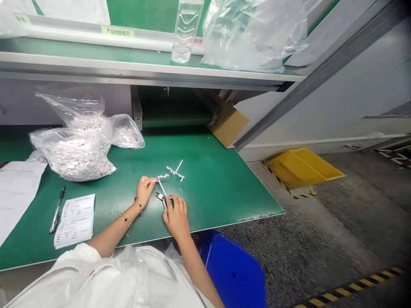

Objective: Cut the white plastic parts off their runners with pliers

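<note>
My left hand (pixel 146 188) pinches one end of a branched white plastic sprue (pixel 162 186) with small parts on its arms. Its long stem slants down toward my right hand (pixel 177 215), whose fingers wrap the handles of a pair of cutting pliers (pixel 159 196). The pliers' jaws point up and left, close to the sprue's stem; whether they touch it I cannot make out. A second white sprue (pixel 175 172) lies on the green table just beyond my hands.
Clear bags of small white parts (pixel 78 154) stand at the left. Nearer are a pen (pixel 58 209), printed slips (pixel 75 220) and a paper sheet (pixel 19 192). A shelf (pixel 128 64) overhangs the back, bearing a bottle (pixel 186 32). A blue bin (pixel 234 269) sits below the front edge.
</note>
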A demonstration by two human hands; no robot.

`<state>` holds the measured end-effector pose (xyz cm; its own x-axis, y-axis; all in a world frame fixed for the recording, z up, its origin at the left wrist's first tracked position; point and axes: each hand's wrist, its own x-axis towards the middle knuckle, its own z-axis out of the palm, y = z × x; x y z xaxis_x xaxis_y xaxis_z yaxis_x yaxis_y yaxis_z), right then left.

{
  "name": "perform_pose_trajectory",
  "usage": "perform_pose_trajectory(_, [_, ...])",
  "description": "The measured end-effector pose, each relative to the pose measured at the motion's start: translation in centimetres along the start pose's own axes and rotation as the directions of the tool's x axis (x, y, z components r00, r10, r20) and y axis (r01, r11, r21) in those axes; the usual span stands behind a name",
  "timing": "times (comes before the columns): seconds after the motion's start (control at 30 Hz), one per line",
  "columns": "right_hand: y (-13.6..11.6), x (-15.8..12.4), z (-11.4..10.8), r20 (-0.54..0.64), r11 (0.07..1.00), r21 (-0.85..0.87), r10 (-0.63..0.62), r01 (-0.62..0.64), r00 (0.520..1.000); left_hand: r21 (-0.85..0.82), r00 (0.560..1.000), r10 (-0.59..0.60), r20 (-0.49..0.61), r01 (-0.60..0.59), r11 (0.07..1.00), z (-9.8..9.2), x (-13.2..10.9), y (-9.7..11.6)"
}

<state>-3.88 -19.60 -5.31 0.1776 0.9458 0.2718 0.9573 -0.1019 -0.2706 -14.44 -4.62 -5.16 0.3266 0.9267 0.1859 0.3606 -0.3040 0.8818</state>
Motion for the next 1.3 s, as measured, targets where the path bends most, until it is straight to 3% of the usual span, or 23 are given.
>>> perform_pose_trajectory(0.23, [1.2, 1.6, 1.2, -0.108, 0.999, 0.007, 0.047, -0.046, 0.993, -0.263, 0.994, -0.103, -0.026, 0.092, 0.96, -0.2, -0.2, -0.3])
perform_pose_trajectory(0.43, [2.9, 5.5, 2.4, -0.182, 0.976, 0.215, 0.063, -0.023, 0.981, -0.379, 0.981, -0.145, -0.128, 0.087, 0.921, -0.3, 0.2, -0.3])
perform_pose_trajectory(0.57, [3.2, 8.4, 2.8, -0.155, 0.918, 0.396, 0.099, -0.03, 0.983, -0.521, 0.961, -0.228, -0.158, 0.115, 0.846, 0.0, 1.6, -0.2])
perform_pose_trajectory(0.8, [2.8, 13.6, 4.2, -0.146, 0.825, 0.564, 0.081, 0.016, 0.986, -0.722, 0.919, -0.344, -0.19, 0.106, 0.683, -0.2, 4.4, -0.9])
perform_pose_trajectory(1.07, [2.8, 13.6, 3.2, -0.186, 0.801, 0.58, -0.049, 0.15, 0.981, -0.742, 0.878, -0.458, -0.136, 0.216, 0.635, -0.7, 4.4, -1.0])
perform_pose_trajectory(1.3, [2.8, 13.6, 3.0, -0.124, 0.778, 0.618, -0.039, 0.108, 0.992, -0.668, 0.878, -0.468, -0.098, 0.29, 0.685, -0.7, 4.1, -0.2])
